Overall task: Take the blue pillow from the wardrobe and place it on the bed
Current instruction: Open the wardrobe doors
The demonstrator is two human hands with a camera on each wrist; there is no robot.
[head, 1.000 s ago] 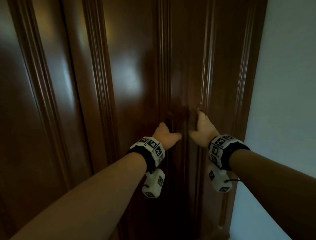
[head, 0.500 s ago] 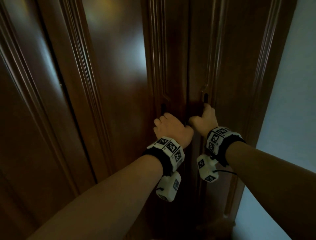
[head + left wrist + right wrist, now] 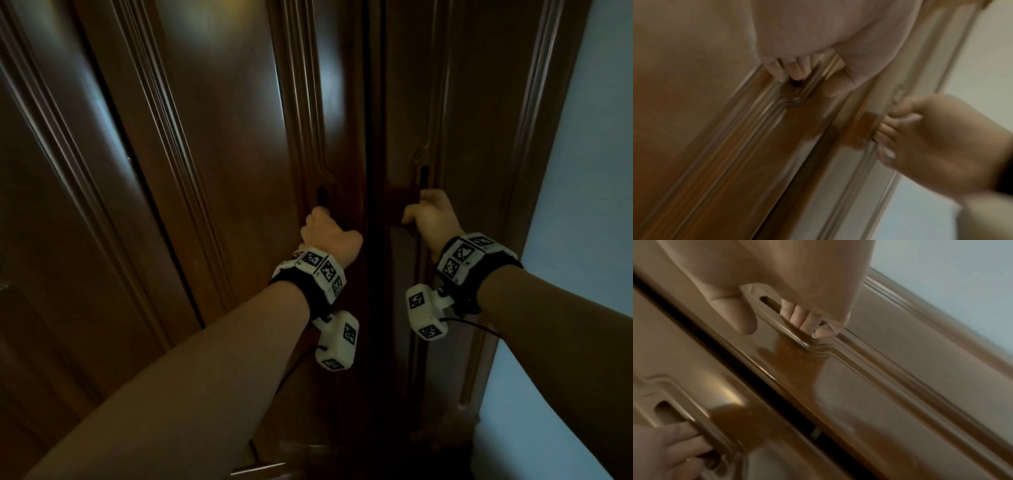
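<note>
The dark brown wardrobe fills the head view. My left hand point(image 3: 329, 236) has its fingers curled into the slot handle point(image 3: 322, 197) of the left door point(image 3: 239, 137). My right hand point(image 3: 430, 219) grips the slot handle point(image 3: 424, 174) of the right door point(image 3: 462, 102) in the same way. A narrow dark gap point(image 3: 370, 205) runs between the two doors. The wrist views show the left fingers point(image 3: 791, 69) and the right fingers point(image 3: 803, 316) hooked into the slots. The blue pillow is hidden from every view.
A pale blue wall point(image 3: 582, 205) stands right beside the wardrobe's right edge. Another wardrobe door point(image 3: 51, 240) lies to the left, closed. The inside of the wardrobe shows only as a dark slit point(image 3: 756, 378).
Both hands went from touching the doors near the seam to gripping the slot handles. They have moved apart, and a dark gap has opened between the doors.
</note>
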